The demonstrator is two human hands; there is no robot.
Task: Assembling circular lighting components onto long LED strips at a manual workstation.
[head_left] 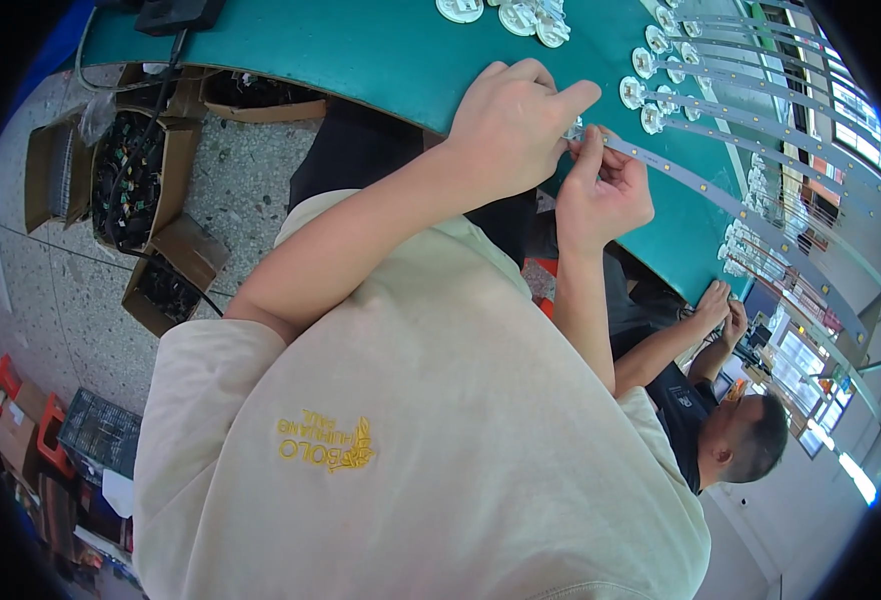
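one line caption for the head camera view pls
Right hand pinches the end of a light strip, left hand beside it, at a green table.

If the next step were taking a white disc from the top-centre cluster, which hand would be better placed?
Probably the left hand: it appears closer to the white discs, while the right hand pinches the LED strip.

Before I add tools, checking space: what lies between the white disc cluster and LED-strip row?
In the head view, only green tabletop shows between the disc cluster and LED-strip row.
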